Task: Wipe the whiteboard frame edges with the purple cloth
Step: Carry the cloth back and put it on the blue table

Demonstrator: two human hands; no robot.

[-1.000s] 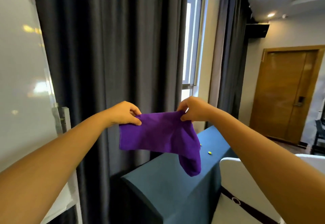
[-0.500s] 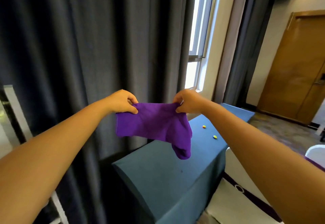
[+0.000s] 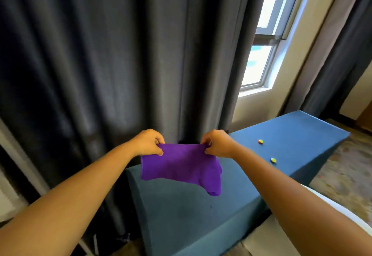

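Where the grip closes: we see both hands pinched shut on the top edge of the purple cloth, one at each upper corner.
Left hand: thumb and forefinger are clamped on the cloth's upper left corner, the other fingers curled in, and the forearm runs back to the lower left of the view.
Right hand: we find the same pinch at the upper right corner, knuckles toward the curtain, with the arm running off to the lower right.
Purple cloth: it is held up in the air between the two hands, its top edge pulled nearly straight; the body hangs flat, and a longer lobe droops at its lower right. We cannot see it touching anything but the hands.
Bench: covered in blue fabric, it lies below and beyond the cloth and stretches away to the right.
Small pieces: we count two little coloured bits on the bench top, one orange and yellow, one yellow and blue, both well to the right of the cloth. What they are we cannot tell.
Curtain: dark grey folds fill the wall behind the hands.
Window: a bright strip shows to the right of the curtain.
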